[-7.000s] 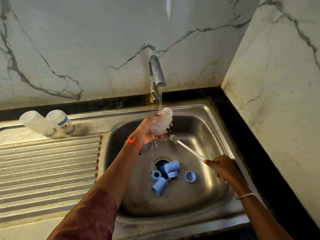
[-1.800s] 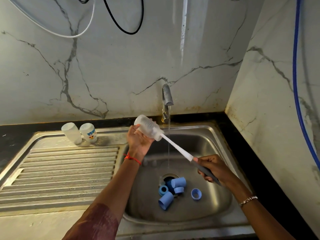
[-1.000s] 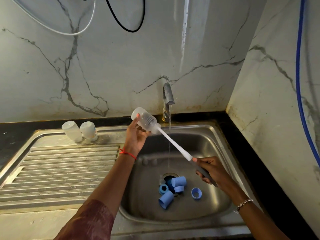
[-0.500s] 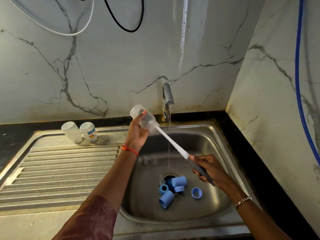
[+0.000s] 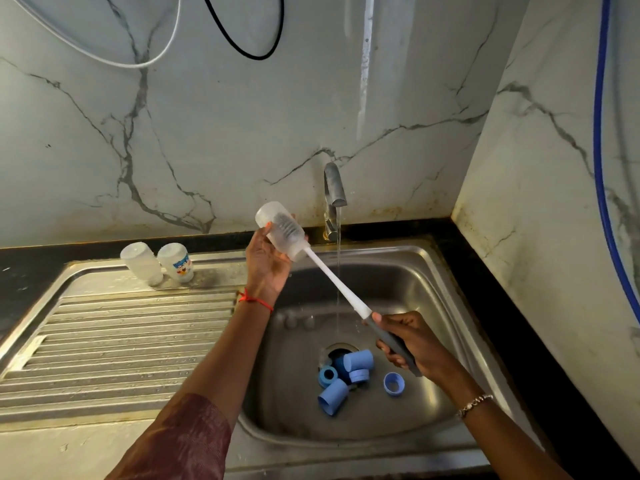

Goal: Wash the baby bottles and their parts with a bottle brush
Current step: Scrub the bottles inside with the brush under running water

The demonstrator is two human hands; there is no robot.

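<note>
- The bristle head of the long bottle brush with white shaft and grey handle is inside the translucent plastic baby bottle. I see the head only as a grey shadow through the wall.
- The left hand holds this bottle from below, in the upper centre of the frame, just left of the tap. The fingers curl round the body and their tips are mostly hidden behind it. The bottle is tilted, with its mouth toward the lower right.
- The right hand is closed firmly around the grey handle, right of centre and above the basin. The end of the handle sticks out below the palm.
- One thin stream of water falls from the grey metal tap into the stainless steel sink. It crosses the white shaft, but I cannot tell if it touches it.
- Around the drain hole lie the blue plastic parts. I count five: two tall caps and three rings, one ring apart at the right. Something darker blue sits in the hole, hard to make out.
- The two other translucent bottles stand upside down close together in the upper left, at the back of the ribbed steel draining board. The right one has a coloured print, too small to read.
- One white cable and one black cable are cut off by the top edge. One blue hose runs down at the right edge.
- There is one red thread on the left wrist and one metal bracelet on the right. The dark red sleeve is cut off at the bottom.
</note>
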